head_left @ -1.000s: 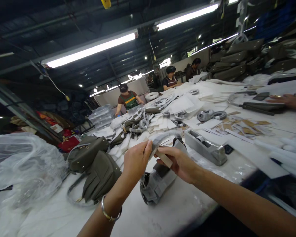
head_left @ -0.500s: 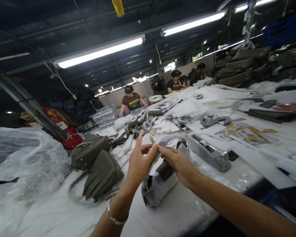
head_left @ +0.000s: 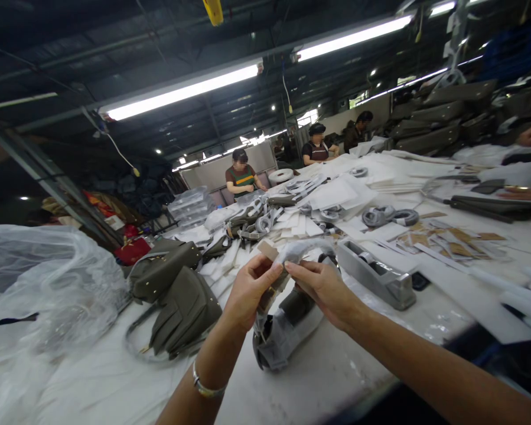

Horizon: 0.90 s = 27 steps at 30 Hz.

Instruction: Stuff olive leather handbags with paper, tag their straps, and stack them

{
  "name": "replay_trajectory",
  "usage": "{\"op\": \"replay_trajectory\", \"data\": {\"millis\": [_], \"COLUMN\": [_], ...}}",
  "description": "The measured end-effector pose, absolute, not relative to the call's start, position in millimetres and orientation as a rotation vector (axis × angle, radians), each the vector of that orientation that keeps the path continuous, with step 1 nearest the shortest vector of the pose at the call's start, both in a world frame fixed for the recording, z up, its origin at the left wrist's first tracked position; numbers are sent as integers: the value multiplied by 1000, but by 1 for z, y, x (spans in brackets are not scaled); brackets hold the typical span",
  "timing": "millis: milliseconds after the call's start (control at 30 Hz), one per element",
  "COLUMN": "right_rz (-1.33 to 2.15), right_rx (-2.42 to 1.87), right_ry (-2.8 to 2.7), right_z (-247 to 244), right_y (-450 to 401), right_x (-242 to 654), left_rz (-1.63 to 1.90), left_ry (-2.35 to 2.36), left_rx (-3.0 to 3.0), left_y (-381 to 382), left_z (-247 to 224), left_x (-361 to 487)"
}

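A dark olive bag (head_left: 296,306), partly wrapped in translucent film, lies on the white table below my hands, and its wrapped handle (head_left: 307,247) arches up between them. My left hand (head_left: 251,289) is closed on the left side of the handle, fingers curled round it, with a small brown piece (head_left: 267,250) sticking up beside the fingers. The fingertips of my right hand (head_left: 322,289) pinch the wrapped handle close to the left thumb. Both hands nearly touch at the tips.
A grey tape dispenser (head_left: 375,274) stands right of the bag. Olive bags (head_left: 185,310) lie at the left beside clear plastic (head_left: 48,283). Grey rolls (head_left: 375,216) and white sheets cover the table further back. Several people work beyond; another person's hands (head_left: 528,192) are at the right.
My left fingers, raised before, have curled in around the handle, and the brown piece now shows above them. My right hand stays at the handle. At the far right, another person's second hand has appeared.
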State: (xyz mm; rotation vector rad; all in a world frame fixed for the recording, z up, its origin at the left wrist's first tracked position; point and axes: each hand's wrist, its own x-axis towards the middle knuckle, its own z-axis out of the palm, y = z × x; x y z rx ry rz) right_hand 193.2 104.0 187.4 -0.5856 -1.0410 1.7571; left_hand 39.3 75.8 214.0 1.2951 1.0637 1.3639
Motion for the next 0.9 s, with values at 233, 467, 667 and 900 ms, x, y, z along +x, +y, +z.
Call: {"op": "replay_trajectory", "data": {"millis": [233,467,667,900], "right_rz": [1923,1734,1622,1502], "right_rx": [-329,-392,-547,-571], "right_ry": [-840,-968,-937,-1046], "right_z": [176,170,167,158], "right_y": [98,87,90,92], "right_x": [203,187,175,170], "left_rz": [1447,1494,1529,1469], "left_ry": [1300,1436,1485,1533], "left_rx": [1558,1769,1859,2012], "left_y": [74,69,61,46], "left_z": [213,211,214,224], "left_x": [34,41,44,48]}}
